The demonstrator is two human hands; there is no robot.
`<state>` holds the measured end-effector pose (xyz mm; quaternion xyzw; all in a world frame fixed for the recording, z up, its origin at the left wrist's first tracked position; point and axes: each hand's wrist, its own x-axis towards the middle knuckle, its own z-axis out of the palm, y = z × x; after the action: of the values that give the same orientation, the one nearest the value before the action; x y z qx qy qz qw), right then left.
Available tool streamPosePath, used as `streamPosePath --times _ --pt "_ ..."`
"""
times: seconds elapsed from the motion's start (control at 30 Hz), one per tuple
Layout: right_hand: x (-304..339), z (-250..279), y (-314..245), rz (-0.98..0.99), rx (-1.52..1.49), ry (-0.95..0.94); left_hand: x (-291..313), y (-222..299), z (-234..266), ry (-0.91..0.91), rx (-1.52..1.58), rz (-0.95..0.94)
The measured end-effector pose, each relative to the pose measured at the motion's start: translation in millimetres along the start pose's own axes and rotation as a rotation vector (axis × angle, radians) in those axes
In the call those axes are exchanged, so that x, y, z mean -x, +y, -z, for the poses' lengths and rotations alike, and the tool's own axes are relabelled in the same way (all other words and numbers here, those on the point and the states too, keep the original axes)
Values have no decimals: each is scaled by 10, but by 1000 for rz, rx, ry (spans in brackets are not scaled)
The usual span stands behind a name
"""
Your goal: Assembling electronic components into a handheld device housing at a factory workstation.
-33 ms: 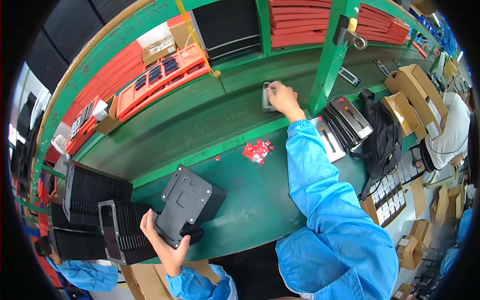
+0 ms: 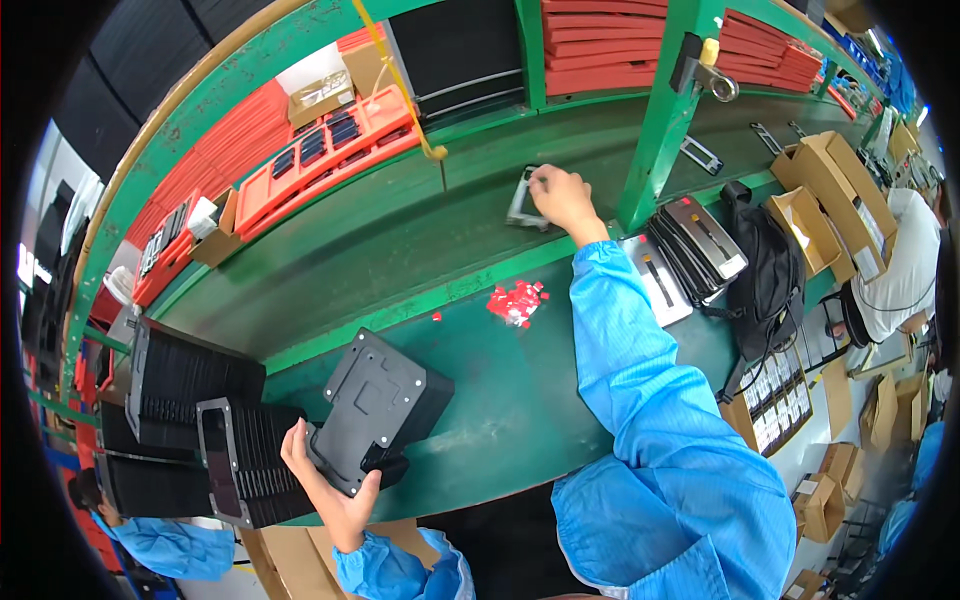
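My left hand (image 2: 340, 500) grips the near end of a black moulded plastic panel (image 2: 375, 400), thumb and fingers at its two sides. The panel lies on top of a stack of like pieces on the green bench. My right hand (image 2: 566, 200) reaches out over the conveyor belt (image 2: 370, 230). Its fingers are closed at the edge of a thin rectangular frame (image 2: 518, 215), partly hidden behind them. Red and white scraps (image 2: 517, 303) lie in a small heap on the bench between my arms.
More black frames (image 2: 250, 465) stand stacked at the left. A green post (image 2: 655, 140) rises beyond my right hand. Dark cases (image 2: 700, 240), a black bag (image 2: 765, 270) and cardboard boxes (image 2: 835, 190) are at the right. A yellow cord (image 2: 385, 70) hangs over the belt. Another person (image 2: 180, 548) is at lower left.
The frame at my right hand has turned and shifted slightly left on the belt, so more of it shows. My left hand and the black panel have stayed put.
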<state>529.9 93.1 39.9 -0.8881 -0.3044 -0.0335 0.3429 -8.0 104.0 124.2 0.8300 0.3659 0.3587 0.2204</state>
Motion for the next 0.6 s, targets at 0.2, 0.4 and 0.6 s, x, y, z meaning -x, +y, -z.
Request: streamPosePath --times 0.2,0.4,0.6 --pt "71 -444 -174 198 292 127 71 -61 -73 52 62 56" --pt "124 -268 -484 65 332 -105 79 -174 -86 52 139 35" --pt "944 575 -1702 372 -388 -502 61 -177 -89 62 290 96"
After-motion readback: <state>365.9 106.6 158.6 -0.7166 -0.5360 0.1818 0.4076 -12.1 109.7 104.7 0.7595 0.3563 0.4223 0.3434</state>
